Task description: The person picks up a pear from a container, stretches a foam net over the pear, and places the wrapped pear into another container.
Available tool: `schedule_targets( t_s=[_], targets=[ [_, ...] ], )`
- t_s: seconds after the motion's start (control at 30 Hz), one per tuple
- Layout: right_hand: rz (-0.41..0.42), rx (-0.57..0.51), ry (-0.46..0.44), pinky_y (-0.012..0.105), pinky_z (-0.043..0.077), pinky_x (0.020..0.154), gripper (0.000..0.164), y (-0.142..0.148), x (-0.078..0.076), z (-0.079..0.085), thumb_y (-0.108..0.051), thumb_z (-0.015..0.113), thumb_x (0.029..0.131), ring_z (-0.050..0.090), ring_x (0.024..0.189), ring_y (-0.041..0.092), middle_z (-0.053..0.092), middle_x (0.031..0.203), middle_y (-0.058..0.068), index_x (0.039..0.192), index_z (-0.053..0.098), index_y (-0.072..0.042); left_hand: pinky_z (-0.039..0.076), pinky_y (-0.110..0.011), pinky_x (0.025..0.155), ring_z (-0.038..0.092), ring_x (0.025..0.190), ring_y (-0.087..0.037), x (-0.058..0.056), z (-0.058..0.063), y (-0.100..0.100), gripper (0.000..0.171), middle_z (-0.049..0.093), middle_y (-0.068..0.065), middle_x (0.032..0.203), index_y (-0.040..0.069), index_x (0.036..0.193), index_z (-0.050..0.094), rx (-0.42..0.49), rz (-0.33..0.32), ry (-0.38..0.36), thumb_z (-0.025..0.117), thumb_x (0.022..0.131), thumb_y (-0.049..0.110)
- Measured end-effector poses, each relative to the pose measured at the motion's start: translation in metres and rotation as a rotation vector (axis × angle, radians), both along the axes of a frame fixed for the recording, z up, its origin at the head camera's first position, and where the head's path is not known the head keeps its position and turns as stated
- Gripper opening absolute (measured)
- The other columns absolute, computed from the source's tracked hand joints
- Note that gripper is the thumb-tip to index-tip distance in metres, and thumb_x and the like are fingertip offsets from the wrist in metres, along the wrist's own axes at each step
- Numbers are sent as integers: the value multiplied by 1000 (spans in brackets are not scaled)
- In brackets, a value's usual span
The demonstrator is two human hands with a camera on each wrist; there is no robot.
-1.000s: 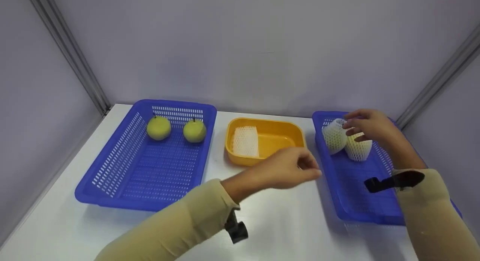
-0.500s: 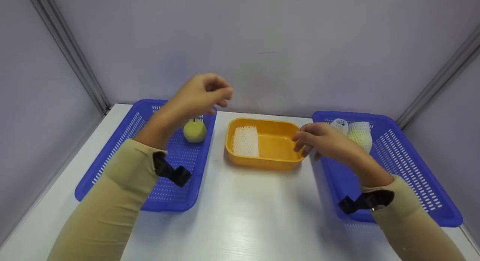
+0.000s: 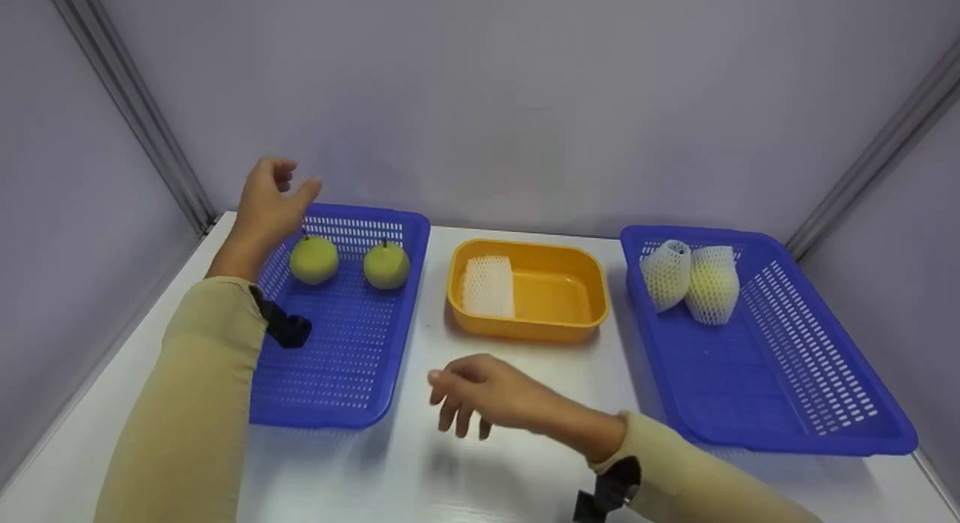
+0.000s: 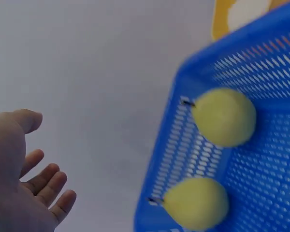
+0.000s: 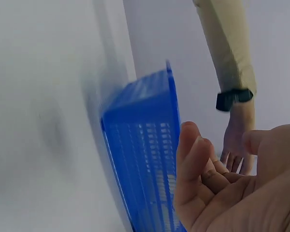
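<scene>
My left hand (image 3: 270, 204) is raised over the back left of the left blue basket (image 3: 319, 416), fingers loosely bent and holding nothing. Just right of it, two yellow-green pears (image 3: 314, 259) sit apart in that basket, stems up; both pears (image 4: 224, 117) also show in the left wrist view. My right hand (image 3: 491, 392) hovers over the white table, in front of the orange tub (image 3: 559, 294), with relaxed fingers and nothing in them. A white foam net sleeve (image 3: 489, 286) lies flat in the tub's left part.
On the right stands another blue basket (image 3: 750, 403). Two pears in white foam nets (image 3: 712, 287) lean together at its back left. Grey wall panels close off the table (image 3: 525, 463) behind and on both sides.
My left hand has swung left from near the tub, up over the left basket. From the right basket, my right hand has come left and nearer, to the table's front.
</scene>
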State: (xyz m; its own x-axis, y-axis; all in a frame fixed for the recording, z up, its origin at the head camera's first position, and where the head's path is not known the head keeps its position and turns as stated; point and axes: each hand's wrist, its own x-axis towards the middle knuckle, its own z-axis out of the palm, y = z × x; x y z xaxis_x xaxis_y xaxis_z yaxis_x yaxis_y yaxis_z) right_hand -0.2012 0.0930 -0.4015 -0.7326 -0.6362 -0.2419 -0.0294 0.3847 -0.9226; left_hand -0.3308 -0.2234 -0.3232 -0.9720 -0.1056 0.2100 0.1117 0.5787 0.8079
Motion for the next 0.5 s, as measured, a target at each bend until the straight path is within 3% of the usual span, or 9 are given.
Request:
schedule_targets(
  t_s=[0.13, 0.27, 0.4, 0.5],
  targets=[
    [19, -20, -91, 24, 48, 46, 43, -26, 16, -15, -42, 52, 106, 65, 64, 13, 75, 81, 6, 103, 71, -4, 27, -53, 120, 31, 145, -44, -5, -34, -20, 74, 31, -31, 155, -9, 153, 24, 6, 68, -86, 53, 104, 38],
    [4, -87, -180, 23, 47, 45, 40, -44, 27, -27, -38, 54, 106, 64, 65, 12, 73, 78, 4, 104, 71, -1, 22, -55, 122, 23, 148, -48, -4, -62, -31, 85, 22, -34, 159, -11, 155, 14, -8, 89, -219, 52, 103, 45],
    [-29, -154, -236, 22, 45, 44, 36, -54, 33, -31, -30, 57, 105, 63, 64, 11, 69, 75, 3, 104, 70, 4, 17, -60, 122, 13, 150, -51, -4, -76, -37, 97, 8, -35, 163, -9, 158, 2, -14, 72, -343, 51, 101, 52],
    [-66, -160, -250, 22, 44, 45, 37, -59, 34, -33, -30, 57, 106, 62, 64, 11, 67, 73, 2, 104, 71, 5, 12, -62, 122, 5, 151, -50, -5, -81, -38, 101, 0, -33, 164, -5, 159, -5, -5, 60, -385, 52, 100, 54]
  ],
)
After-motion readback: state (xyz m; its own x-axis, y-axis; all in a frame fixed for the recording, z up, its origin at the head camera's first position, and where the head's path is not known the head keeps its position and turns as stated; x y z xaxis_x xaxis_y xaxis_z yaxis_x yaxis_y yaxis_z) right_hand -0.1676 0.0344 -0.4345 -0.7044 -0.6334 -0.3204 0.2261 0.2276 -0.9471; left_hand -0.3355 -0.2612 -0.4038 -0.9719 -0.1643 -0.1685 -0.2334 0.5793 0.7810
